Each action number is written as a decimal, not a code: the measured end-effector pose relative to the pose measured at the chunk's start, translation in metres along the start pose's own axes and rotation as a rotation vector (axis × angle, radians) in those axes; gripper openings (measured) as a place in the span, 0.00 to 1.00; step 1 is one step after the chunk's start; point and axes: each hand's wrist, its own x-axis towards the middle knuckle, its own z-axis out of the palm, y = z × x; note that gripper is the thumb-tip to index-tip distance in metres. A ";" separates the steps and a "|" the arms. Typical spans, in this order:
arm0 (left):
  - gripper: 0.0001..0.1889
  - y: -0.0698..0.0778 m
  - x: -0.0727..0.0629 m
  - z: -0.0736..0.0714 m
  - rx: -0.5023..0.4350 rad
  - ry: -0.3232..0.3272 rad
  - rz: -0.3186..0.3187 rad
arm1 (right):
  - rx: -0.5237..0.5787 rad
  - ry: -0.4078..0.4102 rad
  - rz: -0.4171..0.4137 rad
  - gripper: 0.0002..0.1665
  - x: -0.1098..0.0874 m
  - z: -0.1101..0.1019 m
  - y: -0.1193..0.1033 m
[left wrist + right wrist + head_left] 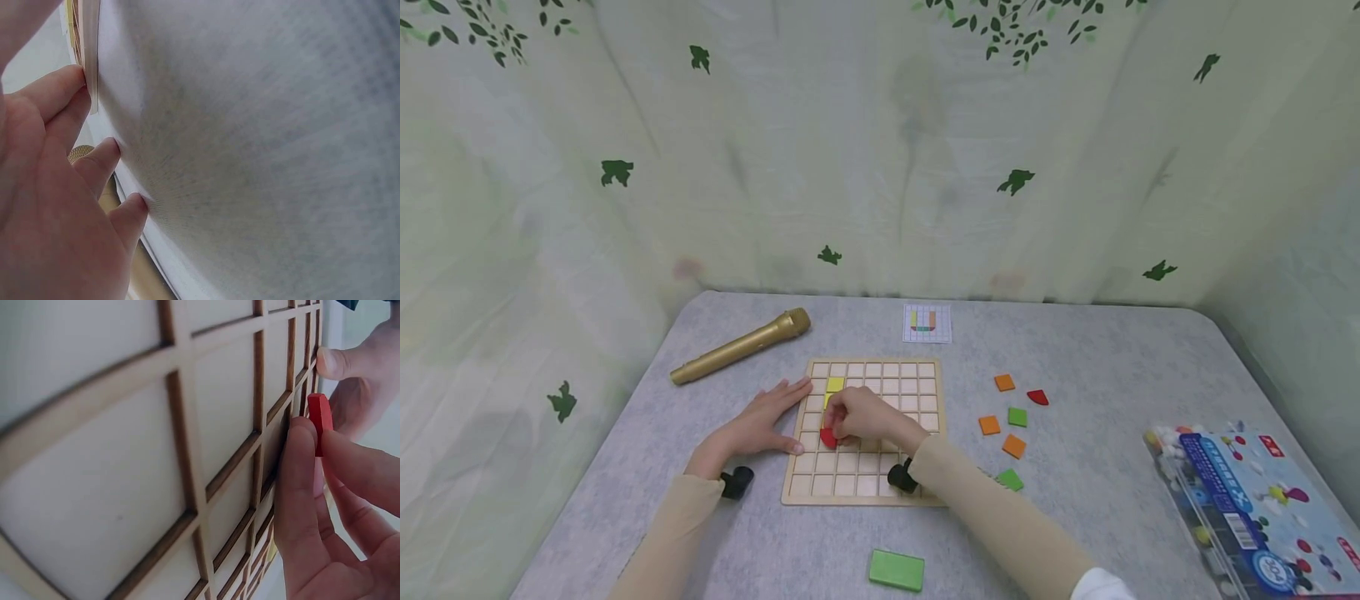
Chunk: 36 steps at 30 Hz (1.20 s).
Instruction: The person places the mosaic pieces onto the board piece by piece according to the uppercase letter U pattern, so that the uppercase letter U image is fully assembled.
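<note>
My right hand (867, 417) pinches a small red quarter-circle tile (828, 438) between thumb and fingers, low over the left part of a wooden grid board (928, 383). In the right wrist view the red tile (319, 419) stands on edge, close to the grid's cells. Yellow square tiles (835, 384) sit in the board's second column, partly hidden behind the right hand. My left hand (762, 423) lies with fingers spread at the board's left edge. Its fingertips touch the frame and the table in the left wrist view.
Several orange and green squares (1017, 417) and another red quarter-circle (1037, 397) lie right of the board. Behind it is a pattern card (927, 323). A gold microphone (741, 346) lies back left, a green block (897, 570) in front, a boxed set (1262, 508) at right.
</note>
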 end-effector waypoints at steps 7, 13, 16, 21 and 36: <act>0.53 0.001 0.001 -0.001 0.005 0.005 0.003 | -0.100 0.017 -0.010 0.08 -0.001 0.004 -0.003; 0.53 0.000 0.001 -0.001 0.001 -0.003 -0.007 | -0.138 0.033 -0.024 0.10 -0.002 0.005 -0.004; 0.53 -0.001 0.001 0.000 0.001 -0.008 -0.009 | -0.159 0.039 -0.032 0.10 -0.003 0.005 -0.004; 0.53 -0.004 0.001 0.001 0.001 -0.006 -0.004 | -0.058 0.031 -0.012 0.10 -0.004 0.005 0.000; 0.54 -0.003 0.002 0.000 0.003 -0.012 -0.024 | 0.164 -0.081 -0.064 0.08 -0.008 -0.009 0.017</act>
